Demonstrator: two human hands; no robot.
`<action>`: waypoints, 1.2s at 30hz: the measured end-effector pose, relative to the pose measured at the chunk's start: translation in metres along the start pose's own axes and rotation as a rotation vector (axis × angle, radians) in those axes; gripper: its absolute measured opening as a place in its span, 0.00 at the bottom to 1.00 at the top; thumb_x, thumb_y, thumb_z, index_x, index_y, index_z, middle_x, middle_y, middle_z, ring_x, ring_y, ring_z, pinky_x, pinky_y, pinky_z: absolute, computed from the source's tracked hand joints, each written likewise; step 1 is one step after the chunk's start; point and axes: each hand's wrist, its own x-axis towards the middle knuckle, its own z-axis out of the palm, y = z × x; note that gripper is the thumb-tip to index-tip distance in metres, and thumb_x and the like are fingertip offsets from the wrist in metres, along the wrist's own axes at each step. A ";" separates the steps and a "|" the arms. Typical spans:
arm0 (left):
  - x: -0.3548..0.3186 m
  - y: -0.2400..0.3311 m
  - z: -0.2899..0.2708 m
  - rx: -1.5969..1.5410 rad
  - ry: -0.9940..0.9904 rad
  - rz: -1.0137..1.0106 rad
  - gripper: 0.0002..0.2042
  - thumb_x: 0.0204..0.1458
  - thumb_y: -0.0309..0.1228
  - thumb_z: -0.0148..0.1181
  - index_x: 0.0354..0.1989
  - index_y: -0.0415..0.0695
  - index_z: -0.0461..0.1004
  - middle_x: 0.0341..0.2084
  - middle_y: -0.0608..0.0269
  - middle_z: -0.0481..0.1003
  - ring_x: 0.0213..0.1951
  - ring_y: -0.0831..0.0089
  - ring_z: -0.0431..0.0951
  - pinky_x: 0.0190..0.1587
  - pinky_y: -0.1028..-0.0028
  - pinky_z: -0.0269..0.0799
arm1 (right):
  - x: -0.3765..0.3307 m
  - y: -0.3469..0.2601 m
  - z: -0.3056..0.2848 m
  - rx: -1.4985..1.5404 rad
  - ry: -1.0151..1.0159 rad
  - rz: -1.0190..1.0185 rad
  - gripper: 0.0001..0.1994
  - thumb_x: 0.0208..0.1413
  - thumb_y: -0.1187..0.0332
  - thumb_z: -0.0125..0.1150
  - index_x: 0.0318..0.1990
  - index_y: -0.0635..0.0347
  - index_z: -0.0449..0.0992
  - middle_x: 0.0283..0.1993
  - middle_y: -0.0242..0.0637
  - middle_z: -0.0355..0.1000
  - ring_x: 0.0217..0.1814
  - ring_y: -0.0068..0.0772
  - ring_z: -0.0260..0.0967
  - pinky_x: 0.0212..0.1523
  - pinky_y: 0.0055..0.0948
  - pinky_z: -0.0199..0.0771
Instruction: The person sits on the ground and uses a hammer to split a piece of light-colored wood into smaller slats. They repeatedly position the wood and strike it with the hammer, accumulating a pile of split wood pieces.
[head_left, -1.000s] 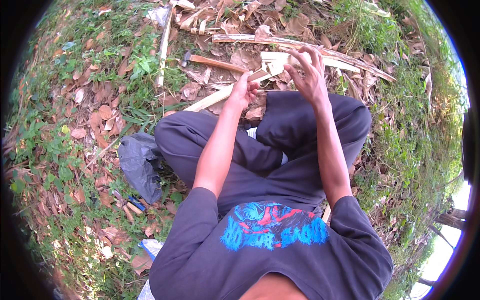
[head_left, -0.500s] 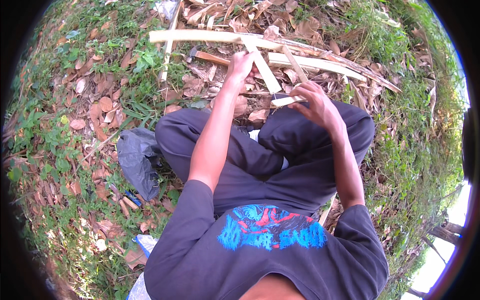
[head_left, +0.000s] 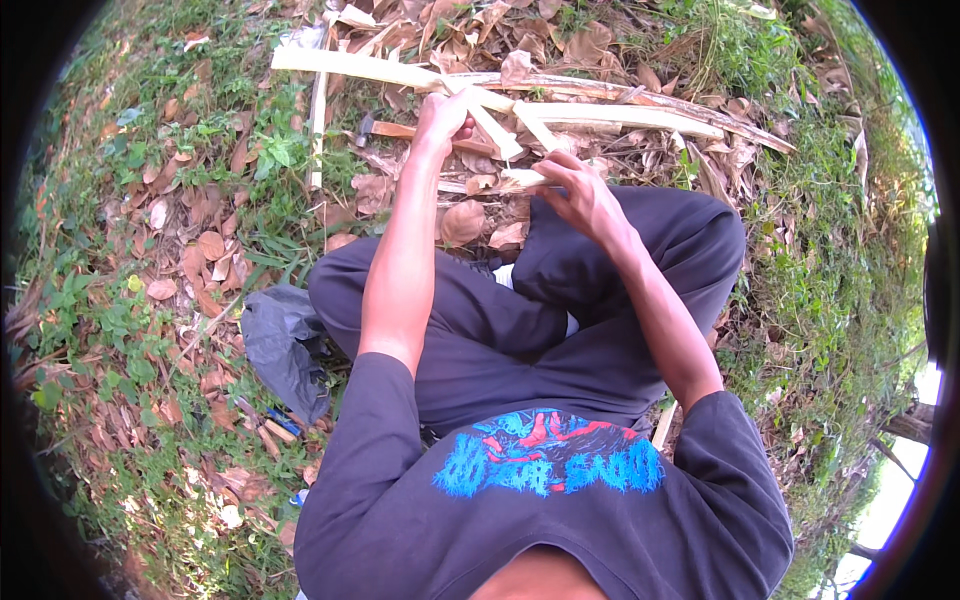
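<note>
My left hand (head_left: pixel 445 118) is closed around a pale wooden strip (head_left: pixel 493 130) that slants down to the right. Across its upper end lies a longer pale strip (head_left: pixel 350 64), which runs off to the left. Another short strip (head_left: pixel 537 128) slopes from the long one's right end toward my right hand (head_left: pixel 580 190). The fingers of that right hand are bent and closed on a short pale piece of wood (head_left: pixel 524 179), its frayed end near the tip of the slanting strip. Whether the strips are joined is not clear. Beside my left hand lies a hammer (head_left: pixel 392 130) with a wooden handle.
Beyond my hands, long split wooden strips (head_left: pixel 640 116) lie on dry leaves. An upright pale strip (head_left: pixel 318 130) rests at the left. A dark plastic bag (head_left: pixel 285 345) sits by my left knee, with handled tools (head_left: pixel 280 428) nearby. My crossed legs (head_left: pixel 640 260) are below.
Both hands and the strips have shifted left in the picture. The right hand's short piece has come closer to the slanting strip's lower tip; both hands keep their hold.
</note>
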 end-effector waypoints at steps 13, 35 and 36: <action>-0.007 0.005 -0.032 0.188 -0.268 -0.051 0.18 0.64 0.41 0.49 0.45 0.37 0.74 0.28 0.59 0.81 0.24 0.75 0.81 0.26 0.79 0.76 | 0.026 -0.013 -0.007 0.056 0.404 0.244 0.18 0.57 0.58 0.67 0.39 0.66 0.74 0.27 0.46 0.73 0.28 0.45 0.73 0.32 0.41 0.72; 0.018 -0.094 -0.032 0.463 0.428 -0.136 0.29 0.57 0.51 0.60 0.30 0.27 0.79 0.21 0.52 0.80 0.20 0.69 0.82 0.20 0.74 0.80 | 0.037 0.094 -0.010 1.177 0.493 0.641 0.19 0.69 0.47 0.48 0.42 0.55 0.66 0.20 0.20 0.51 0.16 0.13 0.47 0.16 0.17 0.50; 0.021 -0.092 -0.032 0.367 0.424 -0.166 0.30 0.57 0.53 0.58 0.31 0.27 0.79 0.21 0.52 0.80 0.21 0.69 0.82 0.20 0.73 0.80 | 0.037 0.095 -0.010 1.199 0.504 0.652 0.19 0.69 0.47 0.48 0.42 0.56 0.66 0.20 0.20 0.51 0.16 0.13 0.48 0.16 0.17 0.50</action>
